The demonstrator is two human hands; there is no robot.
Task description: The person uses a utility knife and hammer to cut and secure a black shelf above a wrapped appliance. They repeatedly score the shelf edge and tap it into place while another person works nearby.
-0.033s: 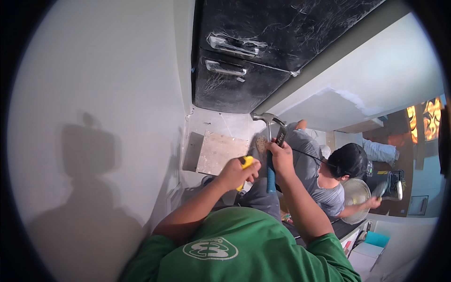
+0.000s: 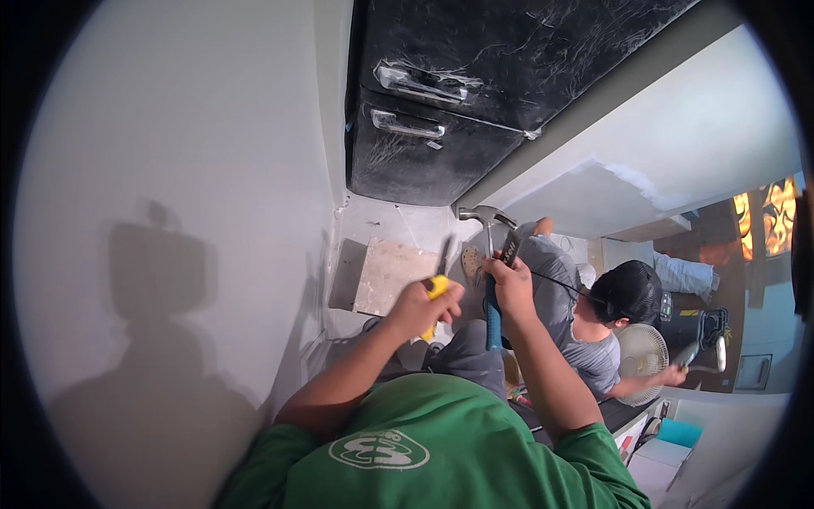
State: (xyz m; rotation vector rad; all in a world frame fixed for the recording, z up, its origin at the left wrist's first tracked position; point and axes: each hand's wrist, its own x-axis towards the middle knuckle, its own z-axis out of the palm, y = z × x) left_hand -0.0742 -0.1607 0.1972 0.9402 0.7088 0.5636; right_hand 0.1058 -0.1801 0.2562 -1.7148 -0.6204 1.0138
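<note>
My left hand (image 2: 421, 310) is closed round a yellow-handled tool (image 2: 437, 287) whose narrow dark blade points up and away, a little blurred. My right hand (image 2: 511, 290) grips a claw hammer (image 2: 487, 214), its steel head up and its blue grip (image 2: 493, 325) hanging below my fist. Between that hand's thumb and fingers a flat black piece with pale print (image 2: 510, 247) also sticks up; its kind is unclear. The two hands are close together but apart, in front of my green shirt (image 2: 475, 441).
A co-worker in a grey shirt (image 2: 598, 360) sits low at right, one hand (image 2: 674, 373) near a white fan (image 2: 642, 356). Ahead stands a film-wrapped black fridge (image 2: 441, 161). A stone-coloured square block (image 2: 398, 271) lies on the floor; a pale wall (image 2: 212, 127) rises at left.
My left hand has shifted slightly left and turned, so the dark blade of the yellow-handled tool now shows. The hammer has moved very slightly right in my right hand.
</note>
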